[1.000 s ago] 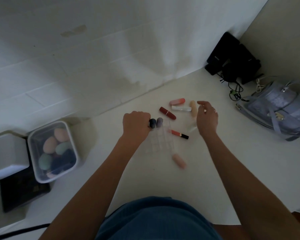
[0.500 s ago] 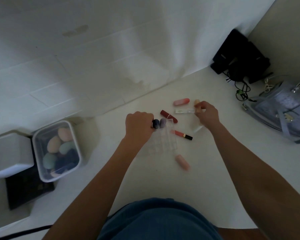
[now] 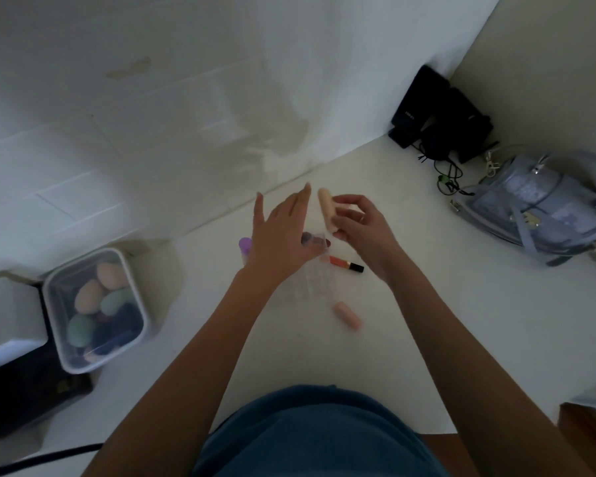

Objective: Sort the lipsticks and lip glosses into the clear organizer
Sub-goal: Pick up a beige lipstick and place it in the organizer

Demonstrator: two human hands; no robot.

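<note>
Two hands met over the clear organizer (image 3: 307, 284): right hand (image 3: 362, 228) fingers gripped a beige lipstick tube (image 3: 326, 208), left hand (image 3: 283, 232) spread flat, seemingly empty.

A peach-beige lipstick tube (image 3: 326, 208) is raised off the counter, nearly upright, pinched at its lower end. The clear organizer (image 3: 308, 280) sits flat on the counter, largely covered, with dark capped tubes (image 3: 309, 238) standing in its far compartments. An orange lip gloss with a black cap (image 3: 345, 263) lies just beside its right edge; a pale pink tube (image 3: 347, 315) lies nearer, apart.
</note>
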